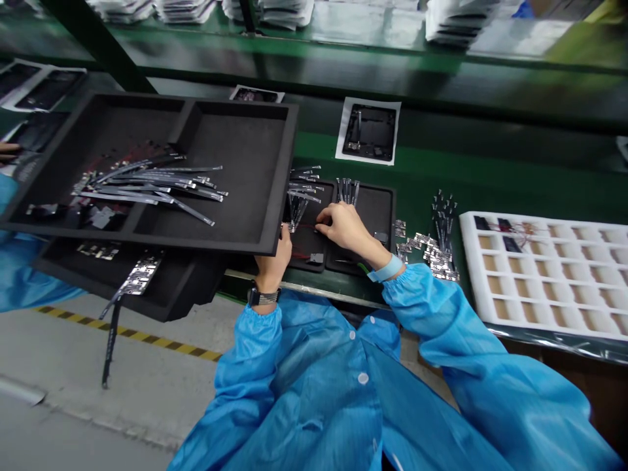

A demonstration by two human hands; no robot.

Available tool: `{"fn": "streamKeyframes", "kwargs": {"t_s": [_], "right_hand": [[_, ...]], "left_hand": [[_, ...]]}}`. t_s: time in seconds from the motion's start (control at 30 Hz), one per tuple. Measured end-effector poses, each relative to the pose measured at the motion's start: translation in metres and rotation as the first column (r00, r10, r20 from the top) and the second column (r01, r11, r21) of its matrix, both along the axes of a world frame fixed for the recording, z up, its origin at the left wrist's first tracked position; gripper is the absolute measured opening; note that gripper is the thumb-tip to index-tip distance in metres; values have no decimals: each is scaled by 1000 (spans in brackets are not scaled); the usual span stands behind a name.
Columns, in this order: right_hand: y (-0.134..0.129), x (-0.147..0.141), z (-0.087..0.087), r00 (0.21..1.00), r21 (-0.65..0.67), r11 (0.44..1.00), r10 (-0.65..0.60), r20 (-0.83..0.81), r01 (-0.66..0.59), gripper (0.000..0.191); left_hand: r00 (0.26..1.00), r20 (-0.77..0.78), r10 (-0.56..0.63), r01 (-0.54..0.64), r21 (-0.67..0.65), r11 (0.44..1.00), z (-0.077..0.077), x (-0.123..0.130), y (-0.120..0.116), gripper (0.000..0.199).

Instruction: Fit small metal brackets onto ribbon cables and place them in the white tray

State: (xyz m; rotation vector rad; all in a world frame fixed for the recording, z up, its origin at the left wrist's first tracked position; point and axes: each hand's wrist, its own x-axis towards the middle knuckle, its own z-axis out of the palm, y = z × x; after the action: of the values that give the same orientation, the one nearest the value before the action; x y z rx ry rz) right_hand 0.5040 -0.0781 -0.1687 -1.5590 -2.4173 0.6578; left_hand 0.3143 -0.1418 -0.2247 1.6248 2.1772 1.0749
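Left hand [275, 258]: its grip is closed on the near right corner of the big black tray [147, 124], thumb over the rim, holding that tray tilted out past the worktop edge.
Right hand [343, 226]: fingers curled down, tips pressed on the black fixture [377, 209]; whether this grip pinches anything, I cannot tell.
Black fixture: flat on the green worktop [417, 176], directly under the right grip and just right of the left grip.
Red wire [304, 227]: thin, running across the fixture between the two grips.
Flex strips [147, 183]: a loose silver pile inside the tray, well left of the left grip.
More strips [304, 190]: fanned just beyond both grips, at the fixture's far edge.
Small metal parts [432, 245]: scattered right of the right grip.
White compartment tray [549, 275]: further right, mostly bare cells.
Device on paper [369, 131]: well beyond the right grip.
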Motion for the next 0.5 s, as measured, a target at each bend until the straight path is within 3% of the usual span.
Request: {"fn": "streamKeyframes", "kwargs": {"t_s": [0.1,0.27,0.37,0.5], "right_hand": [[-4,1,-4,988,94,988,115,106,-125,25],[-12,-7,-3,961,177,968,133,241,-178,14],[-17,-12,2,952,171,969,128,278,-181,15],[-19,-14,-7,951,217,953,151,270,-213,21]], "left_hand": [[1000,21,-7,6,33,999,4,-1,-1,18],[998,50,-38,36,34,999,8,-1,-8,17],[999,26,-42,44,-84,995,14,-2,-17,28],[996,-72,51,-68,-257,964,25,-2,-27,45]]}}
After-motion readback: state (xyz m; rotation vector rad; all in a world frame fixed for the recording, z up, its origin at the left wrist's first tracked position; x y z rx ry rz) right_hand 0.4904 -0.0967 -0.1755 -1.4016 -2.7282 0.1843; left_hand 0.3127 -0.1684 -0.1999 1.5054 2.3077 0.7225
